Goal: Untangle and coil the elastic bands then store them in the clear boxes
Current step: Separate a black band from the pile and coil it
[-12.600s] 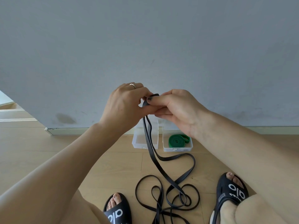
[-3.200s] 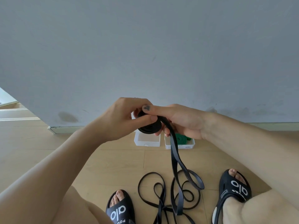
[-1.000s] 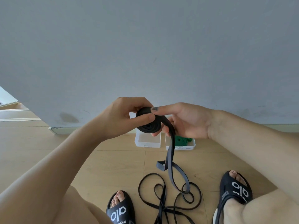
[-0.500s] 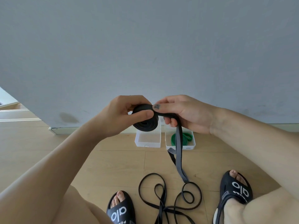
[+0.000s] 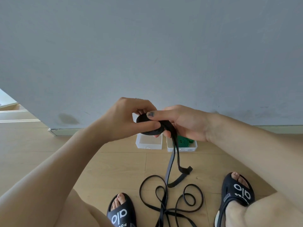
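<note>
Gripping the black coil [image 5: 151, 126] with the left hand [image 5: 129, 119]: thumb lying across its near face, fingers curled over the top edge. Holding it in mid-air at the centre of the view, above the boxes. Meeting it from 3 o'clock with the right hand [image 5: 183, 122]: thumb pressing flat on the coil's top rim, fingers curled underneath around the band where it leaves the roll.

Hanging from the coil at 5 o'clock, the unrolled tail [image 5: 172, 161] of the same black band, dropping as a doubled strip toward the floor [image 5: 65, 153] and ending in a twisted loop just clear of it. Lying at 6 o'clock of that loop, between the two feet, a tangle [image 5: 173, 203] of thin black bands, spread in several loops and crossing in a knot near the bottom edge.

Sitting on the floor beneath the hands, against the wall [image 5: 147, 46], two clear boxes side by side and almost touching. Showing nothing inside, the left box [image 5: 148, 144]. Holding a coiled green band [image 5: 183, 142], the right box [image 5: 182, 149], partly hidden behind the right hand and the hanging tail.

Wearing black slides: left slide [image 5: 121, 212] at 7 o'clock of the tangle, right slide [image 5: 236, 192] at 3 o'clock.
</note>
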{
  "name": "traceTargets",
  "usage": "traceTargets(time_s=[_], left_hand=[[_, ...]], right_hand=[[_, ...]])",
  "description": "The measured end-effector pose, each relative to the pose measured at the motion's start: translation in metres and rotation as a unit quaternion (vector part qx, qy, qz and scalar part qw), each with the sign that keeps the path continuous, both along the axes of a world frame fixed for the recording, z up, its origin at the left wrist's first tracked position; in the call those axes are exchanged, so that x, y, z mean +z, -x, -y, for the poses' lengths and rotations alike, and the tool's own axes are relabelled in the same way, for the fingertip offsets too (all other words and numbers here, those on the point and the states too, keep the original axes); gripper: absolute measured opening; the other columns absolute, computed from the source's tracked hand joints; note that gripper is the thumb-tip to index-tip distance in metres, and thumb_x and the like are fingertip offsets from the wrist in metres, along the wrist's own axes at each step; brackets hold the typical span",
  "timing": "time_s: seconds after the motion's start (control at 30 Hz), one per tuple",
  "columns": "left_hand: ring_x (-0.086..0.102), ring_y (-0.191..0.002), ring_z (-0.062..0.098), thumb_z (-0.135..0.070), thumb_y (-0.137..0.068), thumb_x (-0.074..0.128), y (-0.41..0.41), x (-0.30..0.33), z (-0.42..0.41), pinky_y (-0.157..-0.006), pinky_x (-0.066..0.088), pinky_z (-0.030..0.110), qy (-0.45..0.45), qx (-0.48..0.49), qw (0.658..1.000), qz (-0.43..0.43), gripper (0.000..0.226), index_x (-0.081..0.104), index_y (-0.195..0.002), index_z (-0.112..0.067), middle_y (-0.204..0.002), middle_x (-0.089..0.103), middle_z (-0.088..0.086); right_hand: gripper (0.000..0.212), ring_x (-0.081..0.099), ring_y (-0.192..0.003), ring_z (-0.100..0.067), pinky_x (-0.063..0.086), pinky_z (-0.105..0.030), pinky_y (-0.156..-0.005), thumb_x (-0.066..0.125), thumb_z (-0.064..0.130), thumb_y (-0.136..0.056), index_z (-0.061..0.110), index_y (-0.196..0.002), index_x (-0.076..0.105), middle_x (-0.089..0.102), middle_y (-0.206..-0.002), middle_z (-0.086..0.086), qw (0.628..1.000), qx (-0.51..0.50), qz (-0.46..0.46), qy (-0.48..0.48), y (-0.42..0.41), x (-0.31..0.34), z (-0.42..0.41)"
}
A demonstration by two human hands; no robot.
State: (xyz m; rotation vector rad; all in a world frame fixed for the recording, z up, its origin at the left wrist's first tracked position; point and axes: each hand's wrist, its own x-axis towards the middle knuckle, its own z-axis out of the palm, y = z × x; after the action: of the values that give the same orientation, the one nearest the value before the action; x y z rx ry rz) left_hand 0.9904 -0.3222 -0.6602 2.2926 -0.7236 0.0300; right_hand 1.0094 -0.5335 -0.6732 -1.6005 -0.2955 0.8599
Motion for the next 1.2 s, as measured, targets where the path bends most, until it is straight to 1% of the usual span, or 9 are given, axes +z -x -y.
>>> traceTargets(time_s=[0.1, 0.2, 0.33, 0.53, 0.63, 0.73, 0.97, 1.13, 1.2], left_hand=[[0.064, -0.079, 0.019, -0.038, -0.09, 0.065, -0.002, -0.001, 0.002, -0.073, 0.053, 0.035, -0.026, -0.017, 0.998, 0.058, 0.025, 0.072, -0.095, -0.014, -0.081, 0.068, -0.006], [0.058, -0.076, 0.016, -0.034, -0.095, 0.06, 0.0, -0.002, 0.003, -0.07, 0.047, 0.024, -0.004, -0.014, 0.998, 0.064, 0.021, 0.068, -0.093, -0.014, -0.078, 0.063, -0.008], [0.064, -0.083, 0.017, -0.029, -0.095, 0.059, 0.001, 0.001, 0.001, -0.075, 0.053, 0.024, 0.034, 0.001, 0.999, 0.042, 0.021, 0.07, -0.099, -0.011, -0.084, 0.068, -0.006], [0.067, -0.083, 0.019, -0.039, -0.087, 0.067, 0.003, 0.0, 0.002, -0.076, 0.056, 0.032, -0.019, -0.017, 1.0, -0.004, 0.02, 0.071, -0.092, -0.02, -0.082, 0.068, -0.008], [0.061, -0.076, 0.014, -0.028, -0.092, 0.067, 0.002, -0.001, 0.001, -0.07, 0.048, 0.02, 0.01, -0.018, 1.0, -0.001, 0.006, 0.067, -0.087, -0.026, -0.076, 0.062, -0.013], [0.065, -0.083, 0.016, -0.02, -0.094, 0.064, 0.001, 0.001, -0.004, -0.076, 0.048, 0.016, 0.041, -0.003, 0.999, -0.013, 0.01, 0.071, -0.096, -0.015, -0.083, 0.067, -0.011], [0.066, -0.083, 0.019, -0.044, -0.084, 0.066, 0.004, 0.001, -0.004, -0.077, 0.055, 0.038, -0.027, -0.005, 0.999, -0.046, 0.021, 0.07, -0.094, -0.026, -0.084, 0.068, -0.007], [0.058, -0.073, 0.019, -0.028, -0.089, 0.07, 0.004, 0.001, -0.003, -0.067, 0.047, 0.033, 0.018, -0.018, 0.998, -0.059, 0.007, 0.069, -0.091, -0.02, -0.078, 0.064, -0.001], [0.062, -0.076, 0.018, -0.026, -0.089, 0.073, 0.005, 0.001, -0.003, -0.07, 0.051, 0.034, 0.019, -0.016, 0.997, -0.077, 0.006, 0.071, -0.091, -0.02, -0.079, 0.068, -0.002]], right_hand=[[0.051, 0.054, -0.067, -0.012, 0.046, -0.024, -0.063, 0.07, 0.058, -0.088, 0.01, -0.105, 0.076, 0.07, -0.086, -0.004, 1.0, -0.008, 0.017, 0.02, 0.0, -0.001, 0.0], [0.057, 0.062, -0.063, -0.007, 0.048, -0.028, -0.069, 0.06, 0.058, -0.089, 0.013, -0.122, 0.07, 0.076, -0.089, 0.002, 1.0, 0.028, -0.005, 0.011, -0.001, 0.008, 0.007], [0.054, 0.061, -0.061, -0.011, 0.043, -0.033, -0.074, 0.059, 0.042, -0.096, 0.007, -0.137, 0.059, 0.075, -0.108, -0.019, 0.995, 0.04, -0.069, -0.066, -0.002, 0.012, 0.013], [0.054, 0.052, -0.059, -0.008, 0.043, -0.024, -0.063, 0.063, 0.055, -0.093, 0.007, -0.114, 0.074, 0.072, -0.083, -0.005, 0.999, 0.022, 0.015, 0.03, 0.0, 0.001, 0.001], [0.052, 0.059, -0.066, -0.009, 0.048, -0.026, -0.07, 0.057, 0.055, -0.097, 0.01, -0.119, 0.072, 0.076, -0.092, -0.005, 0.999, 0.034, -0.007, 0.016, 0.001, 0.002, 0.002], [0.051, 0.059, -0.074, -0.014, 0.047, -0.033, -0.082, 0.06, 0.047, -0.097, 0.011, -0.133, 0.065, 0.074, -0.117, -0.023, 0.996, 0.051, -0.068, -0.033, -0.004, 0.004, 0.012], [0.054, 0.058, -0.07, -0.01, 0.049, -0.026, -0.075, 0.067, 0.055, -0.084, 0.011, -0.114, 0.075, 0.075, -0.094, -0.008, 0.999, 0.042, -0.019, 0.02, -0.003, 0.002, 0.007], [0.055, 0.062, -0.074, -0.011, 0.051, -0.028, -0.079, 0.068, 0.057, -0.085, 0.016, -0.12, 0.075, 0.074, -0.099, -0.005, 0.998, 0.049, -0.04, 0.004, -0.005, 0.0, 0.007], [0.037, 0.061, -0.067, -0.006, 0.049, -0.026, -0.073, 0.066, 0.052, -0.09, 0.021, -0.107, 0.078, 0.073, -0.087, 0.004, 0.997, 0.061, -0.04, 0.003, -0.004, 0.001, 0.007]])
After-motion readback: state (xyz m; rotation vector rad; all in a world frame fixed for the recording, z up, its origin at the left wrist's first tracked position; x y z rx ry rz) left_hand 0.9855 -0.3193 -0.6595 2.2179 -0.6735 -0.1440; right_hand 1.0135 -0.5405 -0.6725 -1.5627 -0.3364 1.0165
